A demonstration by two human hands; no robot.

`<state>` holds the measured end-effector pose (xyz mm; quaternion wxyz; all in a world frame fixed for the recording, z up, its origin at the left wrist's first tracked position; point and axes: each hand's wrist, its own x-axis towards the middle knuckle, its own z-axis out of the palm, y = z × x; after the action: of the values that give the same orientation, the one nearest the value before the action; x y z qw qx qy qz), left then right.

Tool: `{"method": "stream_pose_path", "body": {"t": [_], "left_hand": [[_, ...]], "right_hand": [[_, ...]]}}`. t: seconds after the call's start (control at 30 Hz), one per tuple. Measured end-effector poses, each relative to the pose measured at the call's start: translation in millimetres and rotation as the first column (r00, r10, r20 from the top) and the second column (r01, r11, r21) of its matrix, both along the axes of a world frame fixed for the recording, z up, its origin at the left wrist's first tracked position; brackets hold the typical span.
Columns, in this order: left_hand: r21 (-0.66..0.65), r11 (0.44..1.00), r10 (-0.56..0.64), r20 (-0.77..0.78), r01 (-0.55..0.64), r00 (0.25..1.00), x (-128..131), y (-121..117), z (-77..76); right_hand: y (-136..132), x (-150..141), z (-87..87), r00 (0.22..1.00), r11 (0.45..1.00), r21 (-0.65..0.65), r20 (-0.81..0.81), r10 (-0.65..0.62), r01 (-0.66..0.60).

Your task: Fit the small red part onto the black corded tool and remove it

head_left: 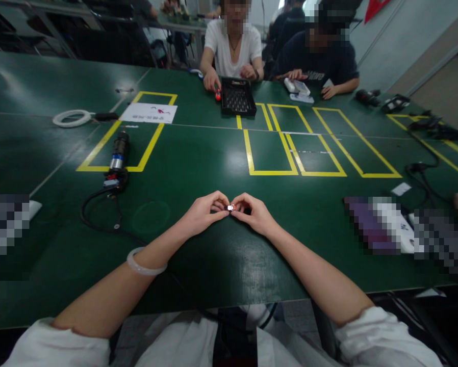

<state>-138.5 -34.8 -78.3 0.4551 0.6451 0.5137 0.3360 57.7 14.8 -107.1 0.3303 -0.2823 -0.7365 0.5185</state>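
Green and glossy, the long table (198,153) carries yellow taped rectangles (275,148) across its middle, and overhead lights glare off it. Near its front edge the person's two bare hands meet over a tiny white and metal part (231,207), which sits between the fingertips of both, just above the tabletop. The left hand (204,211) is curled with thumb and forefinger pinched on the part's left side; the right hand (254,210) mirrors it, pinching the right side, so both are grasping the same small piece. What the part is cannot be told at this size. A pale bangle (145,265) circles the left wrist, and white sleeves show at the bottom edge. To the left, well apart from the hands, a cylindrical black and silver tool (118,155) lies inside one yellow outline, its black cable (99,214) looping toward the front edge. Farther back on that side lie a coil of white tubing (72,118) and a printed white sheet (149,112). Across the table sit two other people: one in a white shirt (232,48) with hands near a black tray (237,96), one in a dark shirt (321,61) with hands by a small white device (298,87).
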Motion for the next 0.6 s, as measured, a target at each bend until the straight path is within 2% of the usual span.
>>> {"method": "stream_pose_path", "body": {"t": [0.13, 0.2, 0.23, 0.27, 0.33, 0.37, 0.4, 0.43, 0.47, 0.53, 0.6], "left_hand": [[0.072, 0.995, -0.06, -0.126, 0.07, 0.99, -18.5, 5.2, 5.0], [0.194, 0.981, 0.058, -0.297, 0.001, 0.953, -42.7, 10.3, 9.9], [0.271, 0.961, 0.168, -0.395, -0.06, 0.903, -58.7, 12.7, 12.2], [0.354, 0.927, 0.297, -0.492, -0.124, 0.818, -76.7, 14.6, 14.3], [0.474, 0.843, 0.524, -0.618, -0.255, 0.586, -115.8, 15.8, 16.9], [0.505, 0.8, 0.599, -0.654, -0.323, 0.462, -135.3, 14.9, 17.6], [0.512, 0.762, 0.641, -0.682, -0.397, 0.352, -153.7, 13.0, 17.9], [0.48, 0.739, 0.641, -0.718, -0.472, 0.273, -170.5, 10.5, 18.0], [0.421, 0.73, 0.608, -0.76, -0.538, 0.231, -185.1, 7.7, 18.0], [0.268, 0.716, 0.507, -0.835, -0.645, 0.216, -207.5, 3.1, 17.7], [0.165, 0.704, 0.436, -0.869, -0.691, 0.236, -220.8, 1.2, 16.8]], "right_hand": [[0.9, 2.1, -1.0, 1.0, 0.999, 0.038, 0.016, -0.014, 0.013], [1.8, 2.9, -3.6, 1.0, 1.0, 0.017, 0.024, -0.019, 0.019], [2.3, 3.0, -4.9, 0.999, 1.0, 0.002, 0.025, -0.022, 0.022], [2.7, 3.1, -5.9, 0.999, 1.0, -0.012, 0.023, -0.025, 0.025], [3.4, 2.6, -7.0, 0.999, 0.999, -0.042, 0.012, -0.032, 0.033], [3.5, 2.3, -7.1, 0.999, 0.998, -0.057, 0.003, -0.036, 0.036], [3.6, 1.9, -7.0, 0.999, 0.997, -0.07, -0.004, -0.038, 0.038], [3.6, 1.4, -6.8, 0.999, 0.996, -0.079, -0.012, -0.04, 0.039], [3.6, 1.1, -6.7, 0.999, 0.995, -0.086, -0.019, -0.042, 0.04], [3.4, 0.8, -6.9, 0.999, 0.995, -0.096, -0.022, -0.041, 0.039], [3.3, 0.9, -7.6, 0.999, 0.994, -0.105, -0.01, -0.038, 0.037]]}}
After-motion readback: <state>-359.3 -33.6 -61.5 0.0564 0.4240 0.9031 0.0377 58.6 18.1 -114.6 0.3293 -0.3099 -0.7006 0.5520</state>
